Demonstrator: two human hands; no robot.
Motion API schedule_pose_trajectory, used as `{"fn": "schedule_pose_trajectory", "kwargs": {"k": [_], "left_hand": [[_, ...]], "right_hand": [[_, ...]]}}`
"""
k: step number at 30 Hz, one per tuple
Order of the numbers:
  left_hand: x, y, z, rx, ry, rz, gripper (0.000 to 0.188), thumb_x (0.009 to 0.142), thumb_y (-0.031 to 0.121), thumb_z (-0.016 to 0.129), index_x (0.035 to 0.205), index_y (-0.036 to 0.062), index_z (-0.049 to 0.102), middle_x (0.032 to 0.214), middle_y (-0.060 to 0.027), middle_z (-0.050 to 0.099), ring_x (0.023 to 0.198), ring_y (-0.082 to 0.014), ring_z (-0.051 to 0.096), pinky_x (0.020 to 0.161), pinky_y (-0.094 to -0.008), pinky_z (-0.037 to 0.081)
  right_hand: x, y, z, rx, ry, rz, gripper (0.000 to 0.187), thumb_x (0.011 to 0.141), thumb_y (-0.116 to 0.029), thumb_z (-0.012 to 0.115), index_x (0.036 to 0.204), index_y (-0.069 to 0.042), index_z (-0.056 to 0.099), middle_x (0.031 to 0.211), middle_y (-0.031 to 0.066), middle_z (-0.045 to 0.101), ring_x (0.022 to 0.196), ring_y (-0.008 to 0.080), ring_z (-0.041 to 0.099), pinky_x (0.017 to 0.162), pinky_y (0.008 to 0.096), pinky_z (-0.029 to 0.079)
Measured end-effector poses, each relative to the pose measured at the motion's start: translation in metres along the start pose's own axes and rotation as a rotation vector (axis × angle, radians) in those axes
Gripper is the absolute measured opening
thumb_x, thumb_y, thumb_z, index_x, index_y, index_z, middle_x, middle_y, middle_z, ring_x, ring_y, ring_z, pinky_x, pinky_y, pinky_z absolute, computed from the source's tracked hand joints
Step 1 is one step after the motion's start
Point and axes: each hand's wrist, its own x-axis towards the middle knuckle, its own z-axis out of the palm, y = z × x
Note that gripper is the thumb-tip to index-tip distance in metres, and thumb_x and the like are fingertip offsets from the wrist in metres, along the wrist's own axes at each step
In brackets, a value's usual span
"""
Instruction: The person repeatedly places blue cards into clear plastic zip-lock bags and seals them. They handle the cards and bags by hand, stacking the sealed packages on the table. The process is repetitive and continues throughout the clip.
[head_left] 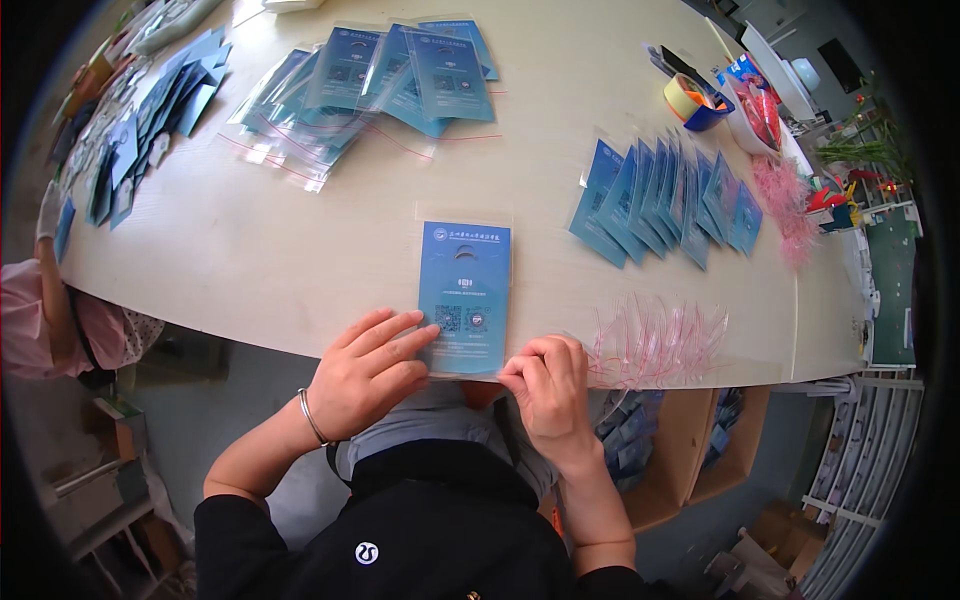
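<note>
A blue printed card in a clear zip bag [464, 315] lies flat at the table's near edge in front of me. My left hand [365, 378], with a metal bangle at the wrist, rests with outstretched fingers on the lower left of the bag. At the bag's lower right corner, my right hand [550, 393] pinches the clear plastic edge between thumb and curled fingers. Just right of that hand, a fanned pile of clear bags with red zip lines [660, 342] lies along the table edge.
Bagged blue cards [445, 80] are piled at the back; more stand in a fanned row [665, 200] at right. Loose cards [165, 110] lie far left, near another person's hand [48, 212]. A tape roll [686, 100] sits back right. Cardboard boxes [680, 440] stand below the table.
</note>
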Motion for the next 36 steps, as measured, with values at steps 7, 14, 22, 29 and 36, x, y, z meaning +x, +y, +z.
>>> {"fn": "schedule_pose_trajectory", "kwargs": {"k": [7, 14, 22, 29, 36], "left_hand": [[0.009, 0.014, 0.001, -0.08, 0.129, -0.302, 0.015, 0.074, 0.011, 0.079, 0.08, 0.007, 0.066, 0.123, -0.0113, 0.063, 0.117, -0.0318, 0.058, 0.096, -0.0452, 0.044], [0.007, 0.027, 0.009, -0.082, 0.228, -0.454, 0.014, 0.072, 0.006, 0.079, 0.077, 0.0069, 0.066, 0.12, -0.0138, 0.06, 0.116, -0.0367, 0.053, 0.097, -0.0461, 0.039], [0.012, 0.034, 0.006, -0.064, 0.206, -0.529, 0.015, 0.073, 0.006, 0.078, 0.08, 0.0078, 0.065, 0.12, -0.0134, 0.059, 0.115, -0.0365, 0.052, 0.096, -0.0454, 0.037], [0.013, 0.04, 0.015, 0.08, 0.158, -0.374, 0.033, 0.074, 0.002, 0.069, 0.107, 0.0073, 0.069, 0.125, -0.0096, 0.061, 0.116, -0.0321, 0.054, 0.096, -0.0435, 0.039], [0.014, 0.038, 0.023, 0.135, -0.01, -0.097, 0.045, 0.082, 0.006, 0.06, 0.127, 0.0025, 0.066, 0.138, -0.0132, 0.06, 0.132, -0.0272, 0.055, 0.106, -0.0401, 0.044]], "right_hand": [[0.004, -0.011, -0.007, -0.022, -0.119, 0.136, 0.015, 0.084, -0.014, 0.074, 0.09, -0.007, 0.062, 0.102, 0.0107, 0.05, 0.101, 0.0314, 0.049, 0.088, 0.0438, 0.04], [0.009, -0.016, -0.01, -0.024, -0.161, 0.225, 0.014, 0.088, -0.017, 0.071, 0.093, -0.006, 0.063, 0.098, 0.0105, 0.051, 0.097, 0.0312, 0.048, 0.086, 0.0441, 0.039], [0.018, -0.017, -0.013, -0.009, -0.201, 0.307, 0.016, 0.084, -0.017, 0.075, 0.083, -0.006, 0.064, 0.091, 0.0101, 0.056, 0.092, 0.0309, 0.051, 0.082, 0.0443, 0.041], [0.03, -0.02, -0.017, 0.054, -0.169, 0.497, 0.017, 0.08, -0.014, 0.078, 0.08, -0.006, 0.063, 0.073, 0.0077, 0.056, 0.08, 0.0291, 0.053, 0.073, 0.042, 0.044], [0.02, -0.023, -0.004, 0.099, 0.093, 0.492, 0.012, 0.082, -0.004, 0.074, 0.088, -0.005, 0.064, 0.081, 0.0092, 0.059, 0.082, 0.0298, 0.057, 0.075, 0.0423, 0.046]]}}
